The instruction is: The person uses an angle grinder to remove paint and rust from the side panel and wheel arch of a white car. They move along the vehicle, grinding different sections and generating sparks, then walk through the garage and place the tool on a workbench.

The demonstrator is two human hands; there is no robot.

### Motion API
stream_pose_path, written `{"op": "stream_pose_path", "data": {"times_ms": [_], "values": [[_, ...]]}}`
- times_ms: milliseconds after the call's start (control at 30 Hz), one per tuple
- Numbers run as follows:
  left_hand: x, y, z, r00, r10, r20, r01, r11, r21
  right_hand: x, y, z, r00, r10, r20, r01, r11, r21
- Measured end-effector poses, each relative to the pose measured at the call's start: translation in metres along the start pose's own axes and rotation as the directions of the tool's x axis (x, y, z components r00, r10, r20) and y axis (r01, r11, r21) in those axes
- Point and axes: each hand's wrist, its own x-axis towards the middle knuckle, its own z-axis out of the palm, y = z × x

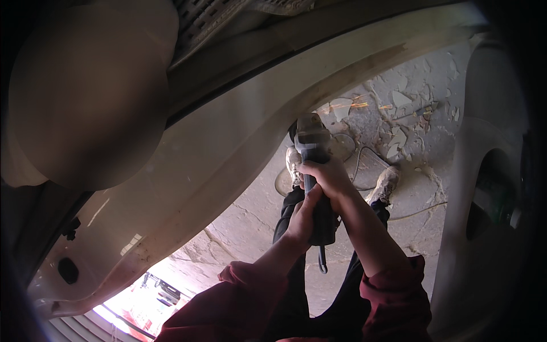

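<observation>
Both my hands are closed around a dark angle grinder (323, 227) with a grey head. My right hand (327, 175) wraps the body just behind the head, and my left hand (303, 219) grips it lower down, nearer the rear where the cord comes out. The grinder's head is at the underside edge of a pale, dirty car sill (228, 137). Its disc (293, 132) is dark and mostly hidden beside the head. Orange sparks (360, 105) fly off to the right, beyond the head.
A pale car door (456, 239) with a pocket opening stands at the right. Below, the cracked floor (228, 225) carries flakes of debris (397, 139) and a looping cord (360, 157). My shoes (388, 181) are beside the cord. A blurred rounded shape (85, 97) blocks the upper left.
</observation>
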Motion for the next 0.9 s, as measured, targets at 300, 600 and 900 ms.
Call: {"op": "stream_pose_path", "data": {"times_ms": [300,600,900], "values": [[-0.018,-0.001,0.016,0.988,0.007,-0.156,0.014,0.991,0.137,-0.028,0.005,-0.01,0.995,0.074,0.06,-0.088,0.957,0.277],[-0.035,-0.006,0.028,0.958,0.071,-0.278,0.009,0.96,0.279,-0.044,0.003,-0.013,0.973,0.05,0.224,-0.131,0.923,0.362],[-0.039,0.001,0.04,0.947,0.074,-0.312,0.009,0.967,0.254,-0.041,-0.001,-0.012,0.953,0.081,0.291,-0.173,0.936,0.307]]}}
